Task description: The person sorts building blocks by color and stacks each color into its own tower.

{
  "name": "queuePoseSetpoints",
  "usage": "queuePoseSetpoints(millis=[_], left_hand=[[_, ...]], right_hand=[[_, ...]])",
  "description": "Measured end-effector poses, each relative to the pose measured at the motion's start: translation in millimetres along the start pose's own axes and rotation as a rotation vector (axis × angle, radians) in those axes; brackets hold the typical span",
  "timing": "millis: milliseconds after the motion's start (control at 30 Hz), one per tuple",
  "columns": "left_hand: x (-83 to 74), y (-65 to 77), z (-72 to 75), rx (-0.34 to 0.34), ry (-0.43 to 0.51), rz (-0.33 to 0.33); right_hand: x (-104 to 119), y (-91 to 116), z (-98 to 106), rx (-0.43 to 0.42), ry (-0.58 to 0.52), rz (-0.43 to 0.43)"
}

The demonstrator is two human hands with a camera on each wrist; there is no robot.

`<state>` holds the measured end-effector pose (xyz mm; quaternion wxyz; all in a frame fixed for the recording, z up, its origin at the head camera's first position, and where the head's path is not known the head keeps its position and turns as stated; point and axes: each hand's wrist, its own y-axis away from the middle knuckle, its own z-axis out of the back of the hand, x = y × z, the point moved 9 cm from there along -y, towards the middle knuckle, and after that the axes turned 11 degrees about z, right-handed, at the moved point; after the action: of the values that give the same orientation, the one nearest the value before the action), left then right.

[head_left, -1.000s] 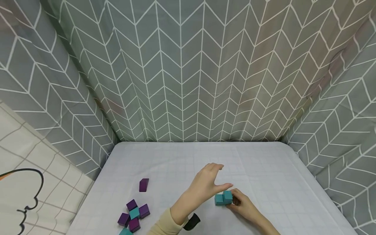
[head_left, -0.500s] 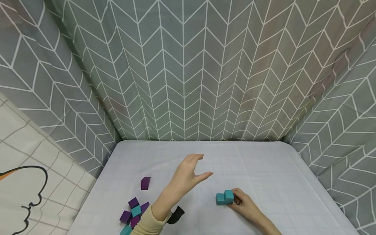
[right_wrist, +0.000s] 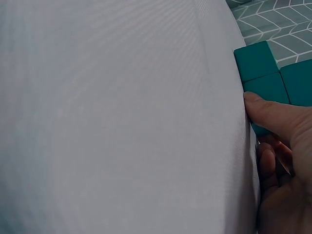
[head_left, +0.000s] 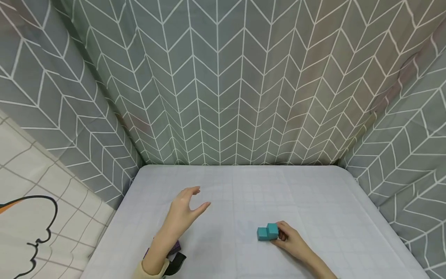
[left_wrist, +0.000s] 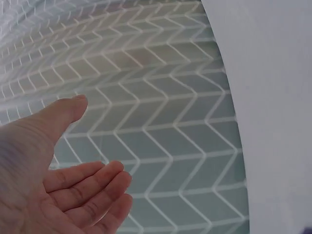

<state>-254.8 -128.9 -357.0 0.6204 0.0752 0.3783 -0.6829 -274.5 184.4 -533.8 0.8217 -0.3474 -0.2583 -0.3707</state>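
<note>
Teal cubes stand together on the white-covered table; in the head view a higher cube (head_left: 273, 230) sits to the right of a lower cube (head_left: 262, 234). My right hand (head_left: 294, 245) pinches this small stack from its right side. In the right wrist view the thumb (right_wrist: 265, 109) presses on one teal cube, with other teal cubes (right_wrist: 255, 61) adjoining it; the far side is hidden. My left hand (head_left: 181, 213) holds nothing, its thumb and fingers spread apart above the left part of the table. The left wrist view shows its bare palm (left_wrist: 53, 185).
Purple blocks (head_left: 175, 248) lie at the left front of the table (head_left: 237, 193), mostly covered by the left forearm. A black strap end (head_left: 175, 264) juts from the left wrist. Patterned curtains (head_left: 226, 85) enclose the table's back and sides.
My left hand has moved left, away from the teal cubes, and now hides most of the purple blocks. The right hand stays at the teal stack.
</note>
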Motion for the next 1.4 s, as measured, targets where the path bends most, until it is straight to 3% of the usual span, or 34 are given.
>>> queuePoseSetpoints(millis=[233, 333, 467, 667, 867, 1133, 1267, 1400], left_hand=[[52.8, 13.8, 31.3, -0.074, -0.025, 0.094], [71.0, 25.6, 37.9, -0.087, -0.05, 0.127], [90.6, 46.4, 33.4, -0.069, -0.08, 0.159], [119.4, 72.7, 10.8, 0.081, -0.101, 0.308], [135.6, 89.8, 0.1, 0.188, -0.09, 0.406], [151.4, 100.8, -6.7, 0.25, -0.191, 0.397], [155.3, 100.6, -6.4, 0.255, -0.232, 0.403], [156.1, 97.8, -4.2, 0.212, -0.231, 0.387]], right_hand=[[3, -2, 4, -0.017, -0.003, 0.018], [2, -1, 2, -0.009, -0.01, 0.012], [-1, 0, 0, -0.003, -0.012, -0.009], [0, 0, 0, -0.008, -0.01, 0.001], [0, 0, 0, -0.013, -0.013, 0.013], [-1, 0, -1, 0.003, -0.007, -0.011], [0, 0, -2, -0.003, -0.008, -0.023], [-1, 0, -1, -0.009, -0.008, -0.026]])
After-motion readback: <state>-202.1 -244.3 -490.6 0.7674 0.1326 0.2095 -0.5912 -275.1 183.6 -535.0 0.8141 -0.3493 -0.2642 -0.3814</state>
